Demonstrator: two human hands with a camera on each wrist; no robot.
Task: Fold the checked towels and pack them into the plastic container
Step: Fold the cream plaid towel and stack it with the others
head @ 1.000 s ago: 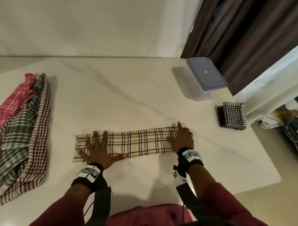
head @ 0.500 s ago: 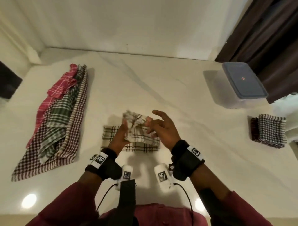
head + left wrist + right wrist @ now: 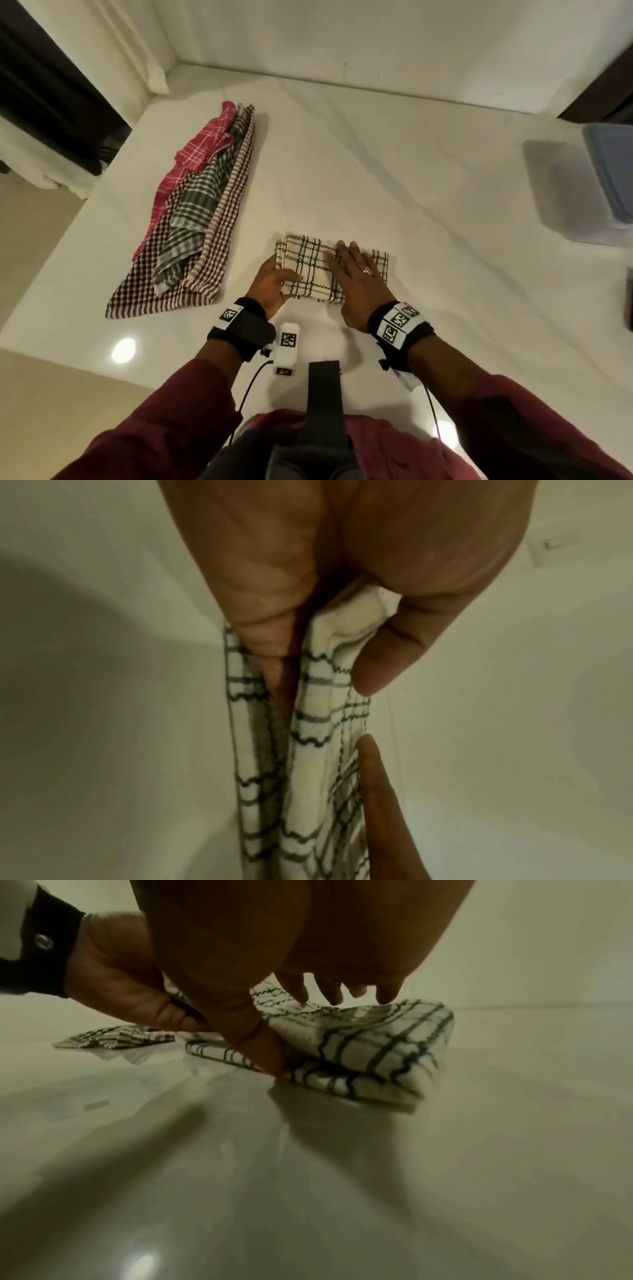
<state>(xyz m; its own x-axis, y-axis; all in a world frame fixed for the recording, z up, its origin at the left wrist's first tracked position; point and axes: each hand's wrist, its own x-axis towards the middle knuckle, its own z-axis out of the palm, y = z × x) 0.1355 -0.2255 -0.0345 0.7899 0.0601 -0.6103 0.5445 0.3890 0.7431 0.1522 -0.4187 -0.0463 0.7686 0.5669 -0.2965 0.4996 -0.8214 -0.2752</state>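
Cream checked towel [image 3: 310, 265] folded on table; lidded plastic container [image 3: 613, 178] far right.

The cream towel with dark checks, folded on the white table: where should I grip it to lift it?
Probably pinch the cream checked towel at its thick folded right edge, coming from the right, thumb under: the layers join there, while the left edges lie loose.

Head view looks down; wrist views close, sharing the towel [image 3: 308, 270].
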